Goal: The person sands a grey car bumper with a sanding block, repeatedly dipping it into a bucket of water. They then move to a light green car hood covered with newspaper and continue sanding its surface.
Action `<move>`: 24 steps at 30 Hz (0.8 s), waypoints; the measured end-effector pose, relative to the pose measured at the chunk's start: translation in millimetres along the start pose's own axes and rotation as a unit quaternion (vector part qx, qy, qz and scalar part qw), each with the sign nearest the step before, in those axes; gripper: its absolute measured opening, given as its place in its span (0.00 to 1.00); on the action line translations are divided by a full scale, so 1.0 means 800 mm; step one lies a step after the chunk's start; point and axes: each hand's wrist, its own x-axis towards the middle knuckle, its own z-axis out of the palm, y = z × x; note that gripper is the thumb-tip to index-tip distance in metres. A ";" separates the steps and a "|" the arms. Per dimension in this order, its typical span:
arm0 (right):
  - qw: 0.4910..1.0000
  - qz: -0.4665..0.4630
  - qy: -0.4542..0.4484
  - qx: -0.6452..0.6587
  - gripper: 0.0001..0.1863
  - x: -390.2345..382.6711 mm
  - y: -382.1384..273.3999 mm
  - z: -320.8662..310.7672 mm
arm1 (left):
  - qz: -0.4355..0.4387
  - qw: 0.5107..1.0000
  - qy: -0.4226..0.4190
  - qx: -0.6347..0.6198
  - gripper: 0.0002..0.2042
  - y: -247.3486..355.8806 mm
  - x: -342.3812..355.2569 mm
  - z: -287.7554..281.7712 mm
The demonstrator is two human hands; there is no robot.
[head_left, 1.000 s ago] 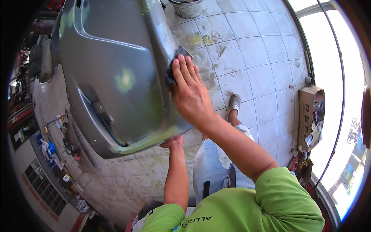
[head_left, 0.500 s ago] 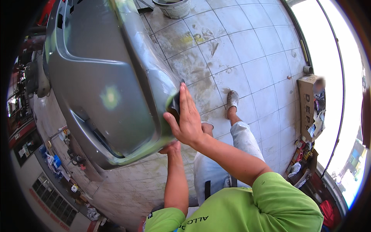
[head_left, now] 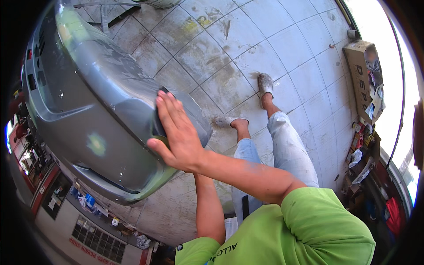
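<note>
A grey car bumper [head_left: 128, 137] fills the left side, with pale green and whitish patches on its surface and edges. On its rounded near corner my right hand [head_left: 179, 139] lies flat, fingers together and thumb apart. Beneath that palm is a black sheet [head_left: 158, 126], seemingly sandpaper, pressed against the bumper; part of it shows beside the index finger and thumb. My left forearm [head_left: 208, 203] reaches up under the bumper's lower edge. The left hand itself is hidden behind the bumper and my right hand, so its fingers cannot be seen.
Stained white floor tiles [head_left: 260, 57] spread beyond the bumper, where my feet stand. A cardboard box [head_left: 355, 75] and assorted clutter line the right wall by a bright opening. A metal stand [head_left: 105, 17] and part of a bucket [head_left: 163, 2] are at the top.
My right hand and the black sheet have slid leftward over the bumper's corner. The bumper appears tilted and lower left in view, and the view has shifted. My left hand has become hidden.
</note>
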 end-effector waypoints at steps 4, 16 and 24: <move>0.998 0.005 -0.043 0.035 0.45 0.016 0.026 0.001 | 0.009 1.000 0.013 0.017 0.32 -0.024 -0.006 -0.006; 0.966 0.159 -0.150 0.140 0.47 -0.032 0.129 -0.026 | 0.073 0.996 -0.029 0.051 0.33 -0.039 0.000 0.021; 0.966 0.140 -0.174 0.126 0.49 0.041 0.101 -0.027 | 0.081 0.995 -0.010 0.062 0.34 -0.047 -0.001 0.016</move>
